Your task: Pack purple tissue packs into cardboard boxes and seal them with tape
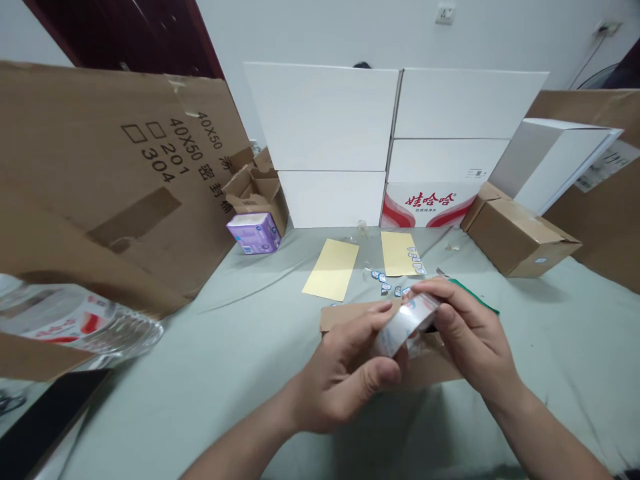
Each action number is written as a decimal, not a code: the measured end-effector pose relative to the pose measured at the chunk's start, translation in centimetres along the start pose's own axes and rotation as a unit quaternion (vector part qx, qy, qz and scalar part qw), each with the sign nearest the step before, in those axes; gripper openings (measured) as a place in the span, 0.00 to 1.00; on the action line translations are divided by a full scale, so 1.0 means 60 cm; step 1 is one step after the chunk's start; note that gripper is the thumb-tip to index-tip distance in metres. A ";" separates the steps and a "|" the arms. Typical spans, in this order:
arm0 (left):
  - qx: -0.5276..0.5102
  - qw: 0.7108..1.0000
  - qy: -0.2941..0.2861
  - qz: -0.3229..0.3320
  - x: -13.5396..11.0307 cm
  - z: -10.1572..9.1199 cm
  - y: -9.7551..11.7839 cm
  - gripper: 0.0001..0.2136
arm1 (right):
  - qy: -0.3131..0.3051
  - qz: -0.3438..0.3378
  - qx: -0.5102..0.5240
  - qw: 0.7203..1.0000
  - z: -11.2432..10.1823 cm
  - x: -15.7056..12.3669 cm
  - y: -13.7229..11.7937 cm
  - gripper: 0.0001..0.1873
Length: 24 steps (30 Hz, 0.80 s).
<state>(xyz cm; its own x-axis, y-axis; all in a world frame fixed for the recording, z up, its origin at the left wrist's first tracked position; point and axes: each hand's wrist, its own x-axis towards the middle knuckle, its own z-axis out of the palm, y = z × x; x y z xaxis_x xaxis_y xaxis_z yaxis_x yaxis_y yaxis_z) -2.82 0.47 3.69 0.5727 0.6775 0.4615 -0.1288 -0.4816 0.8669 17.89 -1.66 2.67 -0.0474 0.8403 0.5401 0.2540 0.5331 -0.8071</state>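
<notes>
"What's at the centre of this?"

"A roll of clear printed tape (407,325), glossy and silvery, with a smooth, slightly crinkled surface. It's held in the air over a flat piece of brown cardboard (345,317)."

"Which way does it lie?"

"Its long side slants from lower left to upper right, between the two hands. The left hand (345,377) wraps the lower end, and the right hand (467,333) comes over the upper end from the far side."

"And the grip?"

"Both are clamped on the roll. The right hand's fingers (425,290) lie close together across the top, while the left hand's curl in beneath, with the thumb alongside."

"What's closest to them?"

"Small blue-and-white labels (384,283) lie scattered on a pale green cloth (240,400), just past the fingertips. A green strip (475,297) sits beyond the right hand."

"Further out?"

"Two pale yellow cards (330,270), a purple tissue pack (253,233), and a taped cardboard box (520,237) on the right. White boxes (330,120) are stacked behind, and a ridged plastic water bottle (75,320) lies at the left."
</notes>
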 end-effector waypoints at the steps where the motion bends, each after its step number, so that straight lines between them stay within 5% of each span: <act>1: 0.052 0.998 0.015 0.027 -0.004 0.003 0.000 0.11 | 0.011 -0.003 -0.009 1.000 0.000 0.002 -0.002 0.12; 5: 0.242 0.961 0.047 0.124 -0.010 0.010 0.002 0.14 | 0.071 -0.066 -0.092 0.991 -0.005 0.000 -0.015 0.14; 9: 0.334 0.931 0.049 0.136 -0.005 0.011 0.001 0.13 | 0.045 -0.107 -0.131 0.985 -0.003 -0.003 -0.025 0.15; 24: 0.435 0.884 0.037 0.168 -0.004 0.012 0.001 0.10 | 0.025 -0.092 -0.154 0.984 0.002 0.011 -0.031 0.06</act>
<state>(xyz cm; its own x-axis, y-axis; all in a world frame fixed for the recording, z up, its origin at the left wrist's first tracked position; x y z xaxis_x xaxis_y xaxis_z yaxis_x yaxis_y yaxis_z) -2.39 -0.14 3.50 0.5620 0.4341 0.7040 0.4088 -0.8858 0.2197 17.25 -2.12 4.49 -0.0733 0.7228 0.6871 0.5260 0.6134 -0.5892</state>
